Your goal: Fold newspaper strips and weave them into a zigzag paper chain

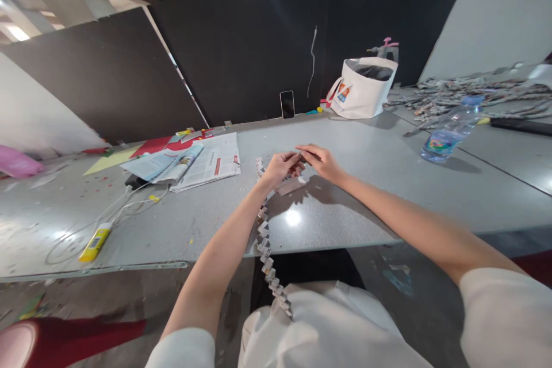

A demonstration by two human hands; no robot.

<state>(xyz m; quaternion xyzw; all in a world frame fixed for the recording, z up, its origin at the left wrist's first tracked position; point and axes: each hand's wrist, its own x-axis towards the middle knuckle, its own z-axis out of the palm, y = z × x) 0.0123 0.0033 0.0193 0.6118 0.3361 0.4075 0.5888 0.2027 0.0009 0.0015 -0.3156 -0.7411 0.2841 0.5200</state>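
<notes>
Above the grey table, my left hand is closed, its fingers curled and its thumb reaching toward my right hand. My right hand is closed in a pinch, its fingertips meeting those of the left. Whatever small piece lies between the fingertips is too small and hidden to make out. A zigzag chain of folded printed paper runs beneath my left wrist, over the table edge and down onto my lap. Just under the hands lies a small pale, flat-sided object, partly covered by the left fingers.
Newspapers and a yellow glue stick lie to the left, with white cables nearby. A phone leans on the black partition. Rightward stand a white bag, a water bottle and rolled paper strips.
</notes>
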